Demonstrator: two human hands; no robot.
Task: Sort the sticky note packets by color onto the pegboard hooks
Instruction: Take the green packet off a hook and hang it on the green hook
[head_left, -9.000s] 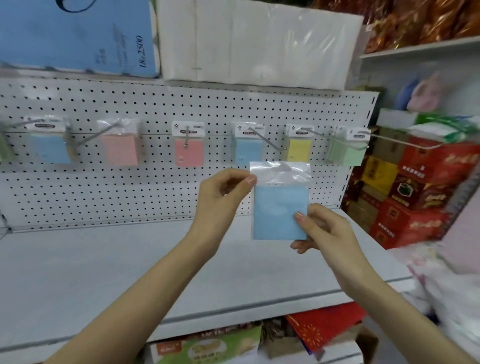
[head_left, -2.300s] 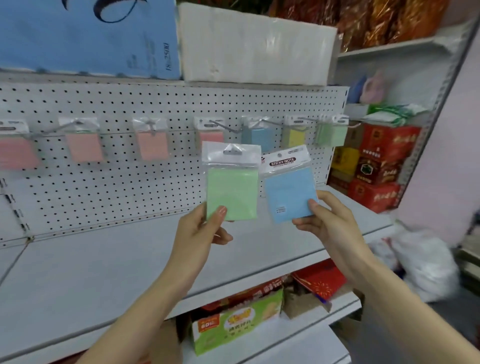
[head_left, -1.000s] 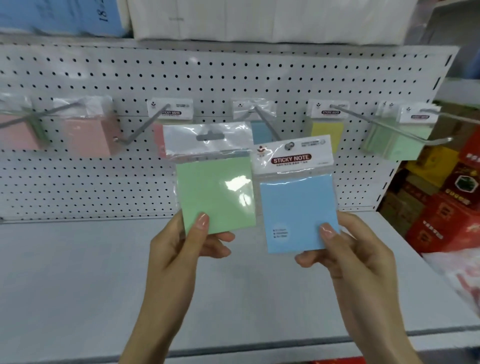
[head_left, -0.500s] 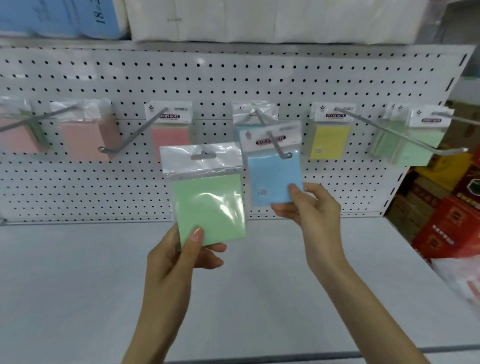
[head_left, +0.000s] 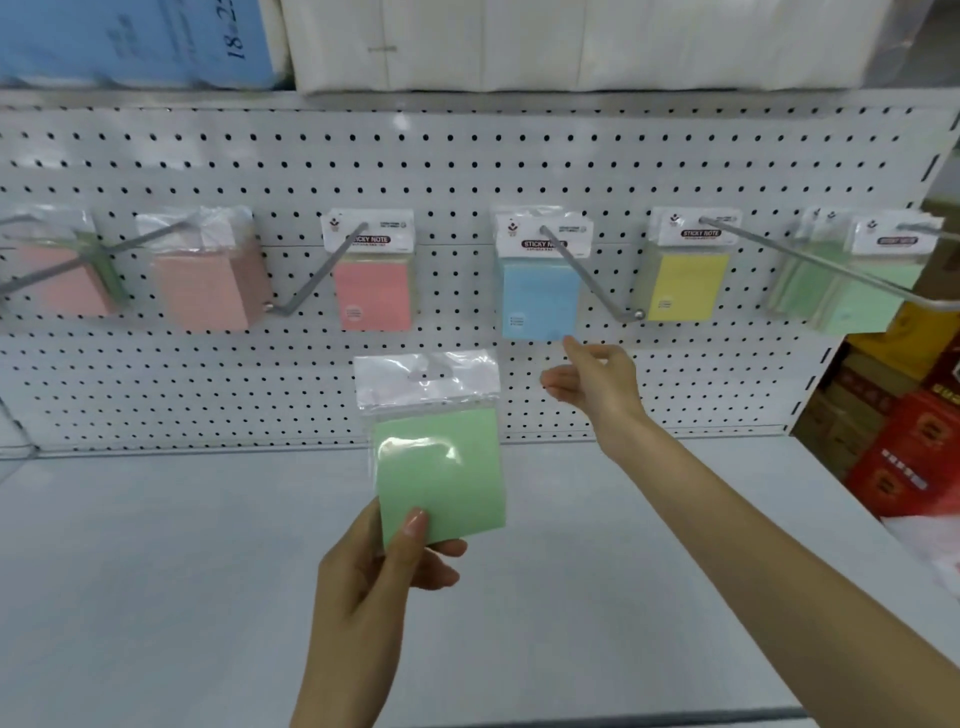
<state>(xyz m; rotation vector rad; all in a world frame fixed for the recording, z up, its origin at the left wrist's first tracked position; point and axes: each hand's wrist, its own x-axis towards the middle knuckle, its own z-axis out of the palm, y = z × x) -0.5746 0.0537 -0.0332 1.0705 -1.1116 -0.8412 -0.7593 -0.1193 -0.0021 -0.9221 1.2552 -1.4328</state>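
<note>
The left grip pinched a green sticky note packet by its lower corner, thumb on the front and fingers curled behind, and held it upright above the white shelf, in front of the pegboard. The right grip was relaxed and loosely spread with nothing in it, its index fingertip at the lower right corner of the blue sticky note packet; whether it touched could not be told. That blue packet hung on a metal hook. To its left hung a pink packet, to its right a yellow packet, and further right a bunch of green packets.
</note>
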